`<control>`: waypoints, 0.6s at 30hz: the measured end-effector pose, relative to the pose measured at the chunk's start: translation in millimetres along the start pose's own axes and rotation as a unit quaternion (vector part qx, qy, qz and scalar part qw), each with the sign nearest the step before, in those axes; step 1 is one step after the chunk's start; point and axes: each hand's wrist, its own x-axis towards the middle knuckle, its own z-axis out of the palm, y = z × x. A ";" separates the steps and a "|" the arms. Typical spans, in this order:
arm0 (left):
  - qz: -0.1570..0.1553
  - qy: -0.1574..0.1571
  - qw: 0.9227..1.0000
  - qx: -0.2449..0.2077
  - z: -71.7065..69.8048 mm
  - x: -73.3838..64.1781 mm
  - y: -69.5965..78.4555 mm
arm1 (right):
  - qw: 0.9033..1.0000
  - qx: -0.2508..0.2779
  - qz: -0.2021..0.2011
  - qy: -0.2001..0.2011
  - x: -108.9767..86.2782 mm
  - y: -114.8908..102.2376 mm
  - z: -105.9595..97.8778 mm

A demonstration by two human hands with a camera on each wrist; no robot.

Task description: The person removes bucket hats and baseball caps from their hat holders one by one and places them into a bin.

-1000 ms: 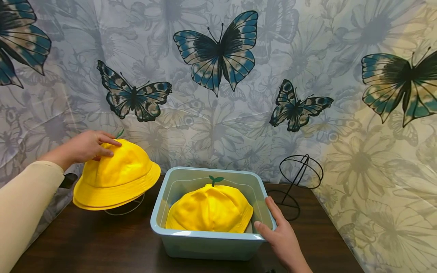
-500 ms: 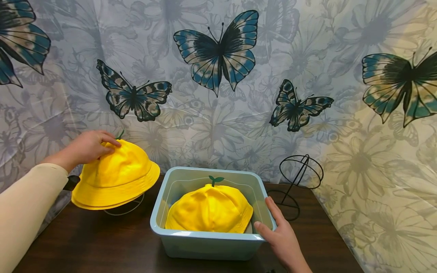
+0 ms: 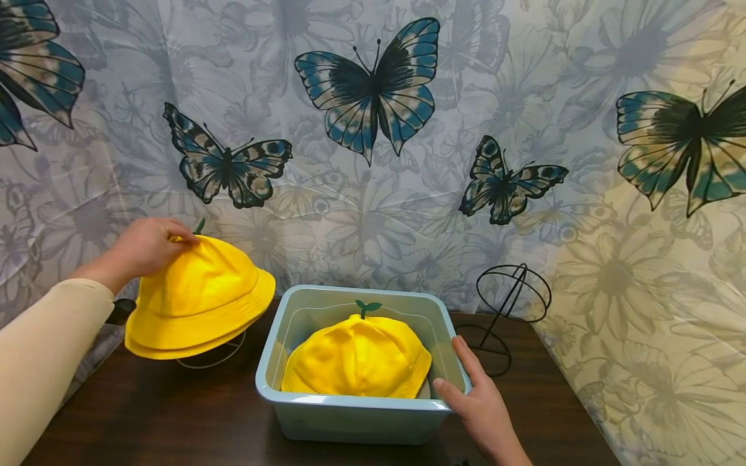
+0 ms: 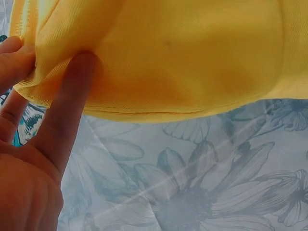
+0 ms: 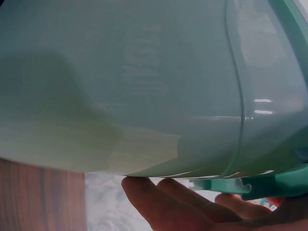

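Note:
At the left of the head view my left hand [image 3: 156,246] pinches the crown of a yellow bucket hat [image 3: 201,291], near the green sprout on its top. The hat sits over a wire stand, most of which it hides. In the left wrist view, fingers [image 4: 72,96] press into a fold of the yellow cloth. My right hand [image 3: 480,395] holds the right front corner of a pale blue-green plastic bin [image 3: 361,419], thumb over the rim and fingers along the outer side. Inside the bin lies another yellow hat [image 3: 355,359] with a green sprout.
A bare black wire hat stand [image 3: 498,323] stands behind the bin on the right. The dark wooden table [image 3: 157,414] carries everything, with a butterfly-print cloth [image 3: 373,213] hanging close behind it.
My left fingers have drawn together on the hat's crown, bunching the cloth and lifting it slightly. The sprout now stands straighter. My right hand and the bin have stayed put.

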 end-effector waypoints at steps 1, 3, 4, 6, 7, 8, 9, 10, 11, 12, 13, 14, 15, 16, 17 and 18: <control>-0.002 0.000 1.000 -0.002 -0.8 -0.3 -0.3 | 1.000 0.001 0.000 -0.001 0.0 0.0 -0.1; -0.009 0.001 1.000 -0.006 -2.0 -0.9 -0.5 | 1.000 0.003 0.002 -0.002 0.1 0.1 -0.3; -0.012 0.003 1.000 -0.007 -2.7 -1.2 -0.5 | 1.000 0.005 0.002 -0.002 0.1 0.3 -0.4; -0.018 0.008 1.000 -0.010 -4.2 -1.8 -0.3 | 1.000 0.007 0.002 -0.004 0.2 1.0 -0.6; -0.024 0.009 1.000 -0.014 -5.2 -2.0 0.2 | 1.000 0.007 0.002 -0.004 0.2 1.3 -0.8; -0.031 0.010 0.999 -0.016 -6.2 -2.3 0.2 | 1.000 0.006 0.002 -0.004 0.4 1.7 -0.8; -0.038 0.012 0.999 -0.020 -7.5 -2.7 0.2 | 1.000 0.006 0.002 -0.005 0.5 2.1 -1.0; -0.043 0.014 0.999 -0.020 -9.0 -3.3 0.1 | 1.000 0.006 0.002 -0.005 0.7 2.5 -1.0; -0.050 0.015 0.998 -0.021 -10.6 -4.1 0.0 | 1.000 0.005 0.003 -0.005 0.9 2.7 -1.0; -0.057 0.017 0.998 -0.020 -12.2 -4.9 -0.3 | 1.000 0.004 0.003 -0.006 1.0 2.8 -1.0; -0.064 0.020 0.997 -0.022 -13.8 -5.9 -0.5 | 1.000 0.004 0.003 -0.005 1.1 2.9 -1.1; -0.071 0.025 0.997 -0.022 -15.5 -7.0 -1.1 | 1.000 0.003 0.003 -0.005 1.1 2.8 -1.0; -0.078 0.031 0.996 -0.021 -17.1 -8.3 -1.3 | 1.000 0.003 0.003 -0.005 1.0 2.7 -1.1; -0.085 0.036 0.996 -0.021 -18.6 -9.5 -1.9 | 1.000 0.002 0.002 -0.005 0.9 2.7 -1.1; -0.095 0.041 0.994 -0.027 -20.0 -10.7 -2.5 | 1.000 0.001 0.002 -0.005 0.8 2.6 -1.1; -0.106 0.047 0.993 -0.035 -21.4 -11.8 -3.0 | 1.000 0.001 0.001 -0.004 0.6 2.5 -1.1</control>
